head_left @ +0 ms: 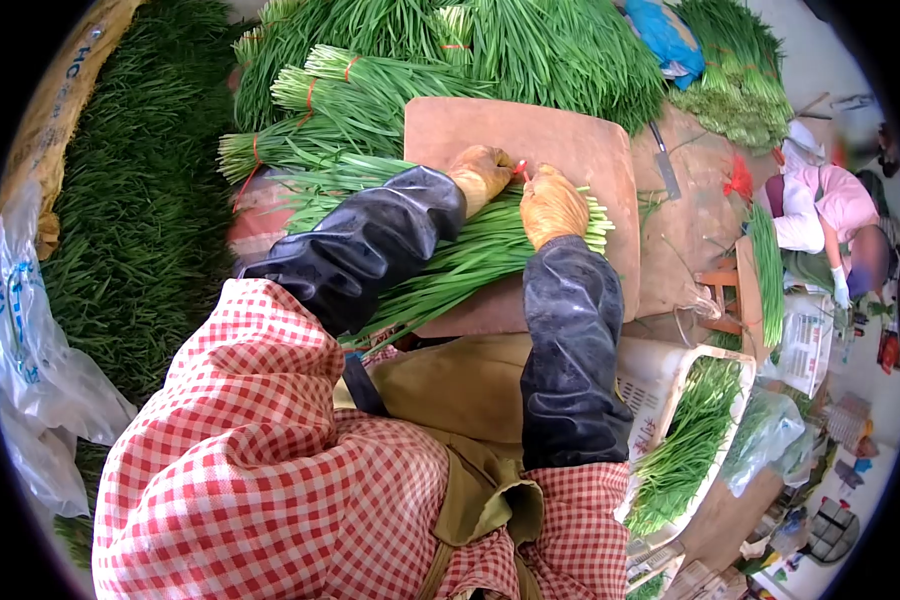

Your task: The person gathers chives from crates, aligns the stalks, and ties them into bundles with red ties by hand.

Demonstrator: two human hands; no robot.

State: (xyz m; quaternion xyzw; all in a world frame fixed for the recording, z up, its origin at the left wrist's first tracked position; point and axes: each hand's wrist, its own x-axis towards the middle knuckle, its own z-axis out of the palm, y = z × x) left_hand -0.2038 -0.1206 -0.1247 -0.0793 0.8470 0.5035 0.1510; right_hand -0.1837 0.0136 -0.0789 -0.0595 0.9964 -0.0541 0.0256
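A bundle of long green stalks lies across a brown board, its pale cut ends toward the right. My left hand, in a tan glove, is closed at the bundle's upper edge, with its fingers pinched on a red tie. Close beside it on the right, my right hand, also gloved, rests over the stalks near their cut ends, fingers closed at the other side of the red tie. Dark sleeve covers reach up both forearms.
Tied green bundles are piled behind the board. A knife lies right of it. A white crate of greens stands at my right. Loose greens fill the left. At far right, a person in pink bends over.
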